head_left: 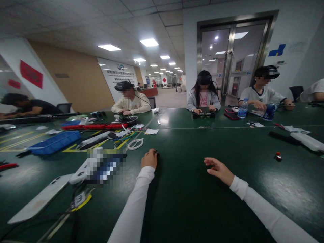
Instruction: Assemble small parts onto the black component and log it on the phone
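Observation:
My left hand is closed and rests on the green table. At its fingertips shows a bit of a small dark object, too small to name. To the right, my right hand is held over the table with its fingers apart and nothing in it. A coiled white cable lies just left of my left hand. Further right of my right hand sits a small red and silver piece.
On the left are a blue tray, a long white device, a red strip and tangled wires. Several people with headsets sit around the table. A water bottle, a blue can and a white device stand or lie at right.

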`<state>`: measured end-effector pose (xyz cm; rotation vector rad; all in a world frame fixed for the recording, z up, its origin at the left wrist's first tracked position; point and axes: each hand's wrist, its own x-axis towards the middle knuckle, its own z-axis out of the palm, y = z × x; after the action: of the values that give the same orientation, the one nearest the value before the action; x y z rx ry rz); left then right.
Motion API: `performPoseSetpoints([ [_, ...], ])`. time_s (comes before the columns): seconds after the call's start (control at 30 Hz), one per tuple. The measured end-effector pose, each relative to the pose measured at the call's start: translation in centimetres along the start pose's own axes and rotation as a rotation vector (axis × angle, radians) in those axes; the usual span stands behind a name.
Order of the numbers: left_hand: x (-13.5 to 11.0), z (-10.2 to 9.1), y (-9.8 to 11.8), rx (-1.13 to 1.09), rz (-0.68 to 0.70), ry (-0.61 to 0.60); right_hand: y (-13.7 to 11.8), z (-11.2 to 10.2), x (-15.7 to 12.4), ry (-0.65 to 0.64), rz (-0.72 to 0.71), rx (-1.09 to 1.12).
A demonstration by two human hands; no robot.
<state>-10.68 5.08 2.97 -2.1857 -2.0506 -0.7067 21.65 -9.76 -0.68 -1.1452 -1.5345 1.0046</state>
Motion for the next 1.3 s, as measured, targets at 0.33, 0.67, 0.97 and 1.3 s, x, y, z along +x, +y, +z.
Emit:
performPoseSetpoints([
  [0.33, 0.3, -2.5, -9.7, 0.139, -0.398, 0.153, 0.4, 0.1, -0.5, -0.048, 0.048, 0.008],
  [0.67, 0.7, -1.0, -11.4, 0.036, -0.303, 0.220, 0.3, 0.1, -0.7, -0.077, 0.063, 0.009],
  [0.97, 0.7, -0.7, -11.1, -0.032, -0.277, 0.262, 0.2, 0.1, -0.8, -0.096, 0.061, -0.010],
  [1.3, 0.6, -0.9, -11.5, 0.057, -0.328, 0.328, 0.6, 0.1, -0.6, -0.086, 0.075, -0.002],
])
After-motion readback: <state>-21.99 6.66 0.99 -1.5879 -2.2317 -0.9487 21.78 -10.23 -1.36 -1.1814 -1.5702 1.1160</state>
